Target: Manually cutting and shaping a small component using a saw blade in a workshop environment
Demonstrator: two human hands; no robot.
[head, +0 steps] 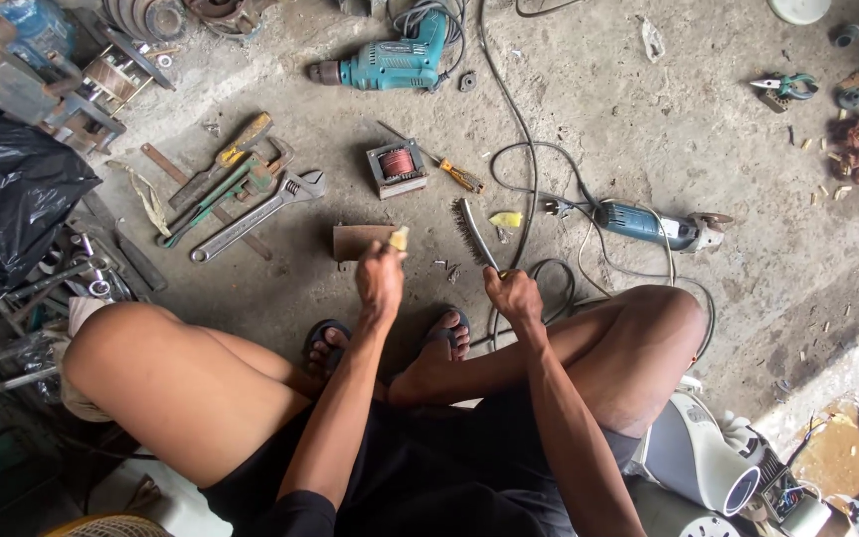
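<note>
Centre of frame: left hand closed around a small pale piece, held just above a rusty flat plate on the floor. Right hand closed on the handle of a wire brush, bristles up-left. Brush looks light and stiff, best held at the handle end; the pale piece looks light, pinch-held. Clutter: adjustable wrench left, small coil transformer above, angle grinder right with cables trailing near the brush.
</note>
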